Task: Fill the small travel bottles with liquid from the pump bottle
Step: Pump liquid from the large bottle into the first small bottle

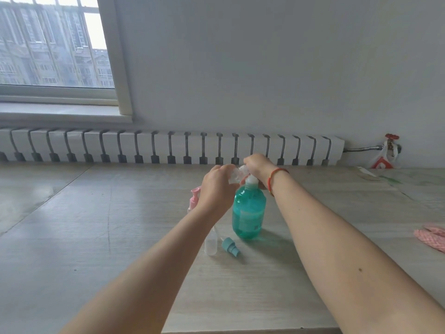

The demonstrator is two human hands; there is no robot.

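Table (pixel 96 237): a pale wood-grain surface running to a white radiator (pixel 168 147) under a window.
Pump bottle (pixel 249 208): clear, holding teal liquid, upright at the table's middle, roughly three-quarters full.
Right hand (pixel 256 163): rests on top of the pump head, fingers curled over it; a red cord circles the wrist.
Left hand (pixel 216 184): fingers curled round a small clear travel bottle (pixel 237 173), tilting it at the pump's spout.
Second travel bottle (pixel 211 244): stands open near the pump bottle's base; whether it holds liquid cannot be told.
Teal spray cap (pixel 231 247): lies on its side just beside that bottle.
Pink pump top (pixel 194 197): half hidden behind the left wrist.
Progress: seemingly mid-fill on one bottle; capping and probably other bottles remain.
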